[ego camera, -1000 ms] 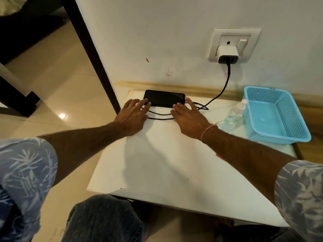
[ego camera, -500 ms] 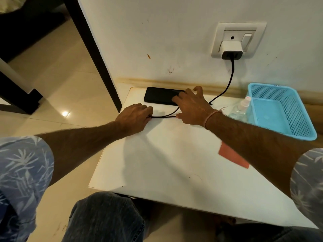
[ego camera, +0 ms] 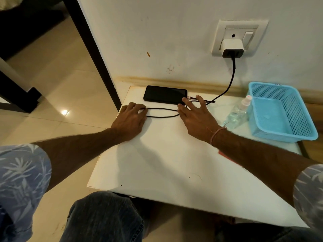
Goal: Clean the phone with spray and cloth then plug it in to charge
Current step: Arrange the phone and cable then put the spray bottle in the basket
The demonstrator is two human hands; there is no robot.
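Observation:
A black phone (ego camera: 165, 94) lies flat at the back of the white table (ego camera: 166, 165), against the wall. A black cable (ego camera: 227, 84) runs from the white charger (ego camera: 231, 48) in the wall socket down to the phone's right end, where its plug sits. The slack loops in front of the phone. My left hand (ego camera: 130, 119) rests curled on the table, fingertips on the cable loop's left end. My right hand (ego camera: 195, 114) lies flat with fingers spread over the cable, just right of the phone's end. A clear spray bottle (ego camera: 238, 111) lies to the right.
A light blue plastic basket (ego camera: 281, 112) stands at the table's back right, beside the bottle. A red cloth (ego camera: 229, 157) shows partly under my right forearm. The table's left edge drops to a tiled floor (ego camera: 52, 81), beside a dark post (ego camera: 94, 49). My knees sit at the front edge.
My right hand has come off the phone's right end and moved down and right, fingers now spread on the table. My left hand stays on the cable loop.

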